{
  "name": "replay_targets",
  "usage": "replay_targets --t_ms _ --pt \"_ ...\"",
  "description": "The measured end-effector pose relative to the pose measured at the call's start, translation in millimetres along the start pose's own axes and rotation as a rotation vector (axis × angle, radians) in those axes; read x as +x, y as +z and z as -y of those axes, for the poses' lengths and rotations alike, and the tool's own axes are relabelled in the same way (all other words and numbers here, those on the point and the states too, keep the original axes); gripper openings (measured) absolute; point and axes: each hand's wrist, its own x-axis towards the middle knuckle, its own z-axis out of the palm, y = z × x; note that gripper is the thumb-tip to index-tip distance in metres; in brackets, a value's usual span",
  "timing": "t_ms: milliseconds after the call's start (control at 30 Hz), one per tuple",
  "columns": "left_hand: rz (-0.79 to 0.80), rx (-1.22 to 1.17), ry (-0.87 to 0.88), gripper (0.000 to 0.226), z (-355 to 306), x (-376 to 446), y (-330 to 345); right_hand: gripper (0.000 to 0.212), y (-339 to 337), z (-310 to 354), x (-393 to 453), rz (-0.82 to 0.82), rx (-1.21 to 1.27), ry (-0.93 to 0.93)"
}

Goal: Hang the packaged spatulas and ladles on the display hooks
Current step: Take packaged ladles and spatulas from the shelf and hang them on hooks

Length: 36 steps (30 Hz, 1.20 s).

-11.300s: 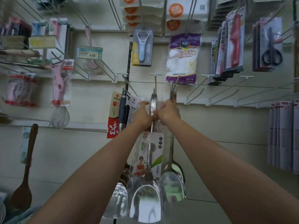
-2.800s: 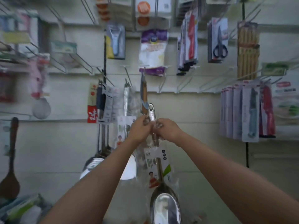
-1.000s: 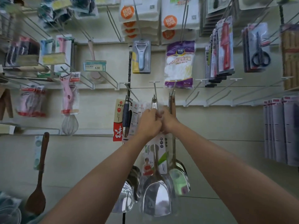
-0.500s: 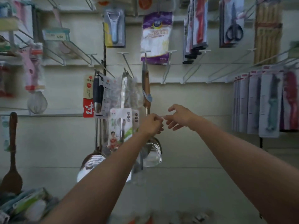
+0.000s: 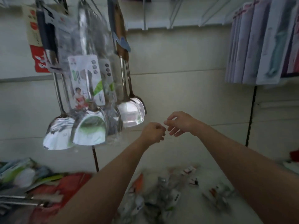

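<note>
Hands off the hung spatulas, lowered from the hooks.

Half a second before, both hands had been level with the handles; now they sat below and right of the packaged spatulas (image 5: 88, 101), which hung in a cluster from the wall hooks. The left hand (image 5: 152, 132) had its fingers curled together, holding nothing visible; the right hand (image 5: 181, 122) had fingers loosely apart. More blurred packages (image 5: 161, 196) lay on the shelf beneath.
</note>
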Motion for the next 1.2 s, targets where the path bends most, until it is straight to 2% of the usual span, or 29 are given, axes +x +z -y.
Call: replay_targets --t_ms 333,567,733,1067,1200 --pt "0.080 0.018 -0.208 0.021 89 24 10 0.013 55 -62 37 0.138 -0.003 0.093" --pt "0.171 0.059 -0.293 0.021 147 32 -4 0.027 102 -94 52 0.298 0.005 0.172" --pt "0.212 0.029 -0.350 0.016 185 32 -22 0.018 136 -102 62 0.460 -0.009 0.209" --pt "0.316 0.104 -0.533 0.018 243 29 -56 0.011 200 -115 89 0.569 -0.071 0.243" --pt "0.320 0.125 -0.583 0.018 257 26 -70 0.020 232 -115 95 0.638 -0.081 0.246"
